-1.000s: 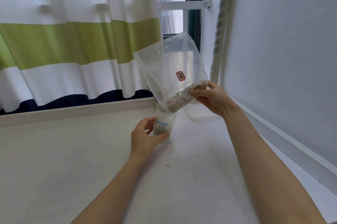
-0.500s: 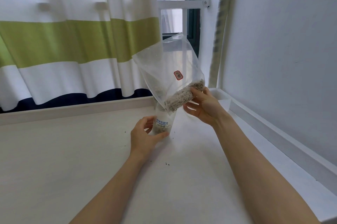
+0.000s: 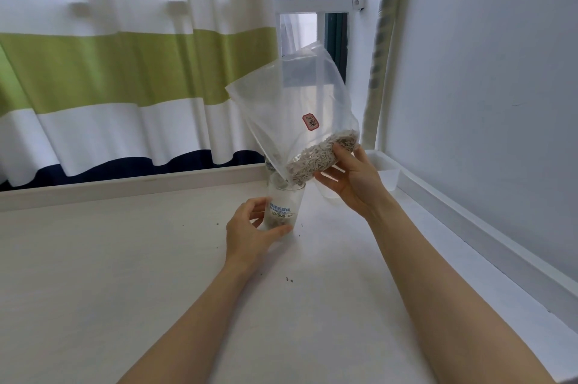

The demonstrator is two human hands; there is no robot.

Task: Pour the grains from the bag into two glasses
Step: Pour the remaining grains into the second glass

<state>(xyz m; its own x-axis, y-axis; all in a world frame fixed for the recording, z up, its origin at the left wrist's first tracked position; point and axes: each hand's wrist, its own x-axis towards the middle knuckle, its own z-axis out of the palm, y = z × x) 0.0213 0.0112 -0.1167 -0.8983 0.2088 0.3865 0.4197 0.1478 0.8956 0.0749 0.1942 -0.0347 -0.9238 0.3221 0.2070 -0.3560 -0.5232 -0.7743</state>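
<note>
A clear plastic bag (image 3: pixel 294 108) with a small red label is tipped mouth-down over a clear glass (image 3: pixel 286 205) with blue print. Pale grains (image 3: pixel 322 155) lie in the bag's lower fold. A layer of grains sits at the bottom of the glass. My left hand (image 3: pixel 250 230) wraps the glass from the left on the white table (image 3: pixel 125 274). From below and to the right, my right hand (image 3: pixel 353 180) supports the bag, thumb on the grain bulge, fingers spread. A second clear container (image 3: pixel 389 177) stands behind my right hand, partly hidden.
A few spilled grains (image 3: pixel 289 280) dot the table near the glass. A striped curtain (image 3: pixel 109 71) hangs behind the table's raised back edge. A white wall (image 3: pixel 484 102) and a ledge run close along the right side.
My right hand has slid lower under the bag and opened its fingers. The grains in the bag have shifted toward its mouth. My left hand stays on the glass.
</note>
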